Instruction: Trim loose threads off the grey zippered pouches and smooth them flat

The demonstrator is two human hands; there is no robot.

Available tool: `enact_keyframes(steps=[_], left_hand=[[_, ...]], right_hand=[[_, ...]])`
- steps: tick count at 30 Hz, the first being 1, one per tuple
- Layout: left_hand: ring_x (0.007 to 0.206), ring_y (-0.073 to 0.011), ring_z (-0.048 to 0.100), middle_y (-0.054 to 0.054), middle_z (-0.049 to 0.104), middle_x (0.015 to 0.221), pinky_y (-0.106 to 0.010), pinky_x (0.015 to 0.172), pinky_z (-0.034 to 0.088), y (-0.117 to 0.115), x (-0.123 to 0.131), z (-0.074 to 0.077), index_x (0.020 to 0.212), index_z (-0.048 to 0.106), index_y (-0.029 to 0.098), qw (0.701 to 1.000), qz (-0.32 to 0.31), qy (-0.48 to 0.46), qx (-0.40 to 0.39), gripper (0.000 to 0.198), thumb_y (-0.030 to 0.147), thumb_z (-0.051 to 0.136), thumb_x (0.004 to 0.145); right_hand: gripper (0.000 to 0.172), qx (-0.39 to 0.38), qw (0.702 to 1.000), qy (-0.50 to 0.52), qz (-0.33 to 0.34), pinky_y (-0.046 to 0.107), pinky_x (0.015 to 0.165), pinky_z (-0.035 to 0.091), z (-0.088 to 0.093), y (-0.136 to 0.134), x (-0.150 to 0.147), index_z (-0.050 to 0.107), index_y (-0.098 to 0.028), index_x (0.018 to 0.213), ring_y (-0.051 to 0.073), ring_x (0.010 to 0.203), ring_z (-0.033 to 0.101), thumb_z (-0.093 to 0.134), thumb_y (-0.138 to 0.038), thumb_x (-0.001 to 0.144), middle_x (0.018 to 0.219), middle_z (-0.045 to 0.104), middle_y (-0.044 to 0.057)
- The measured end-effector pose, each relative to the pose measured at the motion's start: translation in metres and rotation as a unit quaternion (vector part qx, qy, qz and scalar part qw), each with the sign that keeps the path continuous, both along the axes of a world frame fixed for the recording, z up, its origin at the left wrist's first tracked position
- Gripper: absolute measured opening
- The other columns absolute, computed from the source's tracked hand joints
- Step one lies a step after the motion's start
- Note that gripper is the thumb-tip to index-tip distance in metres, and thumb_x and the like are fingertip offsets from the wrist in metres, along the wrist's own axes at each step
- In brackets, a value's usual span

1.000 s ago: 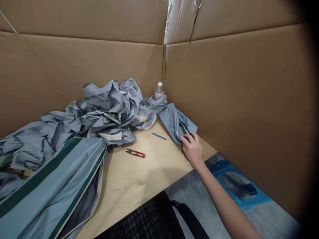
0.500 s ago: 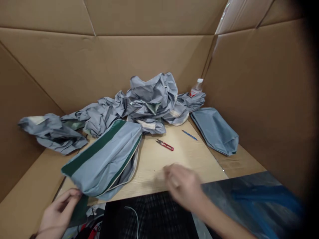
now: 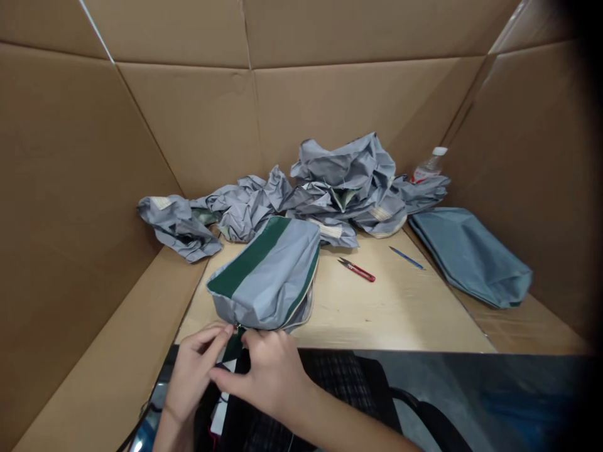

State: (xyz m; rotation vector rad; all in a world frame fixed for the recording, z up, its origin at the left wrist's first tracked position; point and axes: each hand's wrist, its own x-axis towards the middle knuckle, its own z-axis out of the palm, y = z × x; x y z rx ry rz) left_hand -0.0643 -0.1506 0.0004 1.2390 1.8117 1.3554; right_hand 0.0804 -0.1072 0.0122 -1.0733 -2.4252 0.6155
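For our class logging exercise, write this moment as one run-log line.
left hand: at zipper | right hand: at zipper | bag: on table | nearby: snips, pen

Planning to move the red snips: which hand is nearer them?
Right: the right hand sits at the table's near edge, left of the snips; the left hand is farther left, beside it.

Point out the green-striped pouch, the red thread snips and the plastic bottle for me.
Green-striped pouch (image 3: 277, 282): head view, on its grey panel.
Red thread snips (image 3: 362, 272): head view, on the red handle.
Plastic bottle (image 3: 428, 168): head view, on its upper body.
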Motion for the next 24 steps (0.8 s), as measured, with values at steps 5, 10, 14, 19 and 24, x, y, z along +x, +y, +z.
enact_keyframes(steps=[5, 10, 14, 19, 24], left_hand=[[0.093, -0.0214, 0.070, -0.008, 0.073, 0.086, -0.026, 0.082, 0.056, -0.004, -0.001, -0.004, 0.075, 0.076, 0.018, 0.997, -0.079, -0.003, -0.006, 0.034, 0.044, 0.059, 0.086], [0.089, -0.0133, 0.066, -0.007, 0.063, 0.120, -0.024, 0.082, 0.054, -0.001, 0.000, 0.003, 0.110, 0.070, 0.023, 0.969, 0.025, 0.201, 0.143, 0.024, 0.028, 0.061, 0.089], [0.112, -0.0145, 0.060, -0.006, 0.043, 0.148, -0.024, 0.090, 0.051, 0.016, -0.010, 0.011, 0.145, 0.040, 0.032, 0.905, -0.037, 0.384, 0.180, 0.056, 0.018, 0.053, 0.093], [0.115, -0.0154, 0.059, -0.006, 0.058, 0.127, -0.024, 0.093, 0.048, 0.036, -0.019, 0.009, 0.132, 0.052, 0.025, 0.889, -0.099, 0.401, 0.196, 0.039, 0.015, 0.050, 0.094], [0.098, -0.0145, 0.063, -0.007, 0.063, 0.106, -0.025, 0.087, 0.049, 0.042, -0.022, 0.003, 0.108, 0.062, 0.018, 0.880, -0.071, 0.398, 0.249, 0.023, 0.010, 0.047, 0.093]], right_hand=[[0.021, 0.014, 0.997, -0.055, -0.058, 0.030, 0.053, 0.038, -0.002, 0.001, 0.001, 0.066, -0.015, 0.083, 0.026, 0.067, 0.069, 0.060, -0.035, 0.086, 0.075, 0.070, 0.006], [0.014, 0.036, 0.994, -0.107, -0.002, 0.026, 0.052, 0.034, 0.002, 0.005, 0.003, 0.062, -0.015, 0.089, 0.021, 0.066, 0.067, 0.049, -0.015, 0.092, 0.078, 0.070, 0.007], [0.027, 0.020, 0.992, -0.122, 0.036, 0.027, 0.058, 0.042, 0.014, 0.006, 0.007, 0.061, -0.017, 0.108, 0.022, 0.074, 0.068, 0.047, -0.007, 0.088, 0.090, 0.070, 0.007], [0.039, -0.006, 0.995, -0.083, 0.062, 0.029, 0.070, 0.050, 0.015, 0.007, 0.012, 0.058, -0.015, 0.119, 0.021, 0.085, 0.068, 0.044, -0.002, 0.085, 0.102, 0.069, 0.009], [0.036, 0.045, 0.996, 0.039, 0.067, 0.027, 0.067, 0.050, 0.004, 0.003, 0.021, 0.058, -0.013, 0.109, 0.020, 0.080, 0.067, 0.041, 0.000, 0.080, 0.092, 0.069, 0.009]])
